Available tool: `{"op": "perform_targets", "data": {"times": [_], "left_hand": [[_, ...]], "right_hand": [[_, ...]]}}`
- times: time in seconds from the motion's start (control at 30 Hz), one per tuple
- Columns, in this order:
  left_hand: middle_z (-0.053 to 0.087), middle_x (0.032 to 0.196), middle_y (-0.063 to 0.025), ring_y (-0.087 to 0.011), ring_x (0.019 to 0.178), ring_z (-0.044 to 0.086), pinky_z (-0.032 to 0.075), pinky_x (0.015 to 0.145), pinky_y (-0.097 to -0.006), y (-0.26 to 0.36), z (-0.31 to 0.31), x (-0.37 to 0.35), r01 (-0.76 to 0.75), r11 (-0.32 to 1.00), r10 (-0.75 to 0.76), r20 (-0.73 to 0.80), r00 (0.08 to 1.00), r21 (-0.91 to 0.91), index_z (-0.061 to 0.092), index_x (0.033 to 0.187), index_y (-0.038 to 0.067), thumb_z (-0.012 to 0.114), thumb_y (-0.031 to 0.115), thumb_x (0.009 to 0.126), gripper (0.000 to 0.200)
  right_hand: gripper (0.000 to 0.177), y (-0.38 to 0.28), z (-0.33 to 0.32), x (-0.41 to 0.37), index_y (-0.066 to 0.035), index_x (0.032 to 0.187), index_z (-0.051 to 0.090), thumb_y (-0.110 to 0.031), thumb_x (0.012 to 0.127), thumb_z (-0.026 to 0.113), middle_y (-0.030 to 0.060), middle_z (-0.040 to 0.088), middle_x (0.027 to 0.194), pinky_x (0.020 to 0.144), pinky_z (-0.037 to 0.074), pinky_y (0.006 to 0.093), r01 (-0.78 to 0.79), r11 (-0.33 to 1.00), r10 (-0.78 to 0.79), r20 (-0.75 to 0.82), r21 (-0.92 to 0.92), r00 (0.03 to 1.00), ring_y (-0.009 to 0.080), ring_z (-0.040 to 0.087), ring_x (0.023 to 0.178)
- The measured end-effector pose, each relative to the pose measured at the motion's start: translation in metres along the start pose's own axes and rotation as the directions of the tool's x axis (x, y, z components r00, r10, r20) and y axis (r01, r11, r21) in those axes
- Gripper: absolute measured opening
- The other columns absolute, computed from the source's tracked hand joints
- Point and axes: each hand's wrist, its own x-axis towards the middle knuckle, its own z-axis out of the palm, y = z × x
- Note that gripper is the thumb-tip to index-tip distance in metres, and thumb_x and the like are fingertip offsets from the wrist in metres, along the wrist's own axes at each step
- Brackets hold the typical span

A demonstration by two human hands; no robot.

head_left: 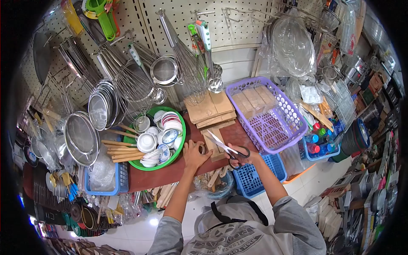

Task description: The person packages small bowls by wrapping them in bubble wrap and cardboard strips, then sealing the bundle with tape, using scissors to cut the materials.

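A pair of scissors (pixel 225 148) with black handles is in my right hand (pixel 243 155), its silver blades pointing up and left over a narrow piece of brown cardboard (pixel 215 136). My left hand (pixel 196 154) is closed around a small roll of brown tape (pixel 203 149) at the left edge of that cardboard. Just beyond, a stack of flat brown cardboard pieces (pixel 210 107) lies on the dark red table (pixel 140 179).
A green basin (pixel 163 166) of small bowls and wooden-handled tools is on the left. The purple basket (pixel 272 127) at right holds brown packets. Blue baskets (pixel 260 174) stand below it. Whisks (pixel 191 76) and strainers (pixel 82 138) hang behind and left.
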Motion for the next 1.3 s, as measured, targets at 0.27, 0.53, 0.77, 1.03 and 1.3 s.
{"op": "perform_targets", "data": {"times": [0.27, 0.53, 0.77, 1.03, 1.3], "left_hand": [[0.047, 0.111, -0.0114, -0.0304, 0.109, 0.044, 0.038, 0.096, -0.0425, -0.011, 0.007, 0.013, 0.026, 1.0, -0.024, 0.162, 0.986, -0.008, 0.066, 0.111, 0.015, 0.071, 0.064, 0.071, 0.063], [0.045, 0.123, -0.0144, -0.0343, 0.118, 0.041, 0.034, 0.102, -0.0464, -0.017, 0.024, 0.015, -0.093, 0.981, 0.079, -0.087, 0.993, -0.172, 0.048, 0.136, 0.019, 0.083, 0.048, 0.068, 0.082], [0.051, 0.116, -0.0059, -0.0269, 0.112, 0.046, 0.035, 0.098, -0.0403, 0.009, 0.007, 0.017, 0.043, 0.849, -0.047, 0.007, 0.999, -0.526, 0.066, 0.115, 0.016, 0.08, 0.034, 0.077, 0.044], [0.061, 0.1, -0.0036, -0.0215, 0.102, 0.054, 0.038, 0.094, -0.0348, 0.012, 0.016, 0.013, -0.095, 0.808, 0.02, -0.134, 0.991, -0.582, 0.072, 0.093, 0.008, 0.073, 0.022, 0.086, 0.016], [0.06, 0.102, -0.0087, -0.026, 0.103, 0.055, 0.04, 0.094, -0.0367, 0.02, 0.035, 0.003, -0.094, 0.847, 0.054, -0.091, 0.994, -0.523, 0.072, 0.101, 0.006, 0.065, 0.024, 0.092, 0.022]], "right_hand": [[0.065, 0.004, -0.027, 0.011, -0.009, 0.085, 0.051, -0.072, 0.092, 0.039, -0.0019, 0.039, 0.052, 0.036, 0.024, 0.0231, 0.026, 0.98, -0.053, 0.13, 0.196, 0.99, 0.0109, 0.039, 0.045], [0.065, 0.002, -0.047, 0.016, -0.008, 0.082, 0.051, -0.072, 0.092, 0.039, -0.003, 0.036, 0.048, 0.033, 0.023, 0.0197, -0.031, 0.954, -0.026, 0.184, 0.299, 0.983, 0.0069, 0.031, 0.037], [0.065, 0.018, -0.069, 0.04, -0.008, 0.08, 0.05, -0.07, 0.094, 0.037, -0.0047, 0.034, 0.045, 0.031, 0.024, 0.0174, -0.082, 0.88, -0.117, 0.38, 0.468, 0.917, 0.0058, 0.028, 0.032], [0.067, 0.017, -0.075, 0.043, -0.007, 0.08, 0.052, -0.068, 0.096, 0.032, -0.0046, 0.038, 0.046, 0.037, 0.032, 0.0211, -0.097, 0.854, -0.175, 0.458, 0.511, 0.872, 0.0087, 0.037, 0.037], [0.053, -0.008, -0.05, 0.023, -0.005, 0.088, 0.056, -0.056, 0.096, 0.049, 0.0013, 0.054, 0.055, 0.043, 0.042, 0.0244, 0.138, 0.896, -0.249, -0.219, -0.423, 0.943, 0.0144, 0.055, 0.047]]}}
